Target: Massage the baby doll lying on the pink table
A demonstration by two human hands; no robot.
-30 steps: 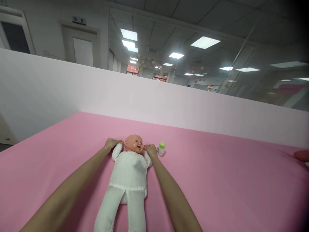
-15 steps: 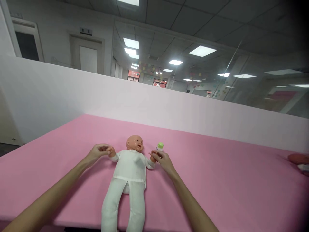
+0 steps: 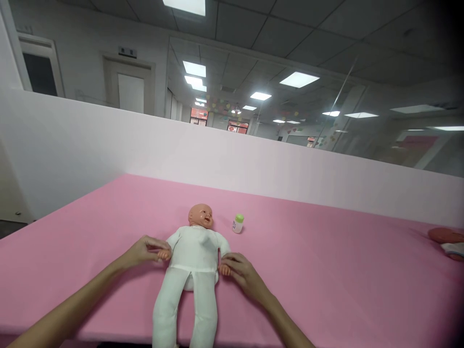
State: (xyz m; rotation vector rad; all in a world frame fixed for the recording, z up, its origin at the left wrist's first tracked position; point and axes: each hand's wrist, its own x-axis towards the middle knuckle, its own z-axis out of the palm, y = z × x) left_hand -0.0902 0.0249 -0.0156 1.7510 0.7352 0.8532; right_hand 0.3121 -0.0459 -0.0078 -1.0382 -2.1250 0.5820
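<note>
A baby doll (image 3: 197, 249) with a white cloth body lies on its back on the pink table (image 3: 308, 270), head away from me and legs toward me. My left hand (image 3: 145, 251) is closed around the doll's arm on the left, at the wrist. On the other side, my right hand (image 3: 244, 273) grips the doll's other arm, fingers over its wrist. Both doll arms point down along its sides. Beyond my right hand, near the doll's head, stands a small bottle (image 3: 238, 224) with a green cap.
At the far right edge of the table lies another doll (image 3: 445, 237), partly cut off by dark blur. A low white wall (image 3: 235, 159) runs along the back of the table, with glass panels above it.
Both hands have brought the doll's arms down from beside its shoulders to beside its hips. The bottle, partly behind my right hand before, now shows fully.
</note>
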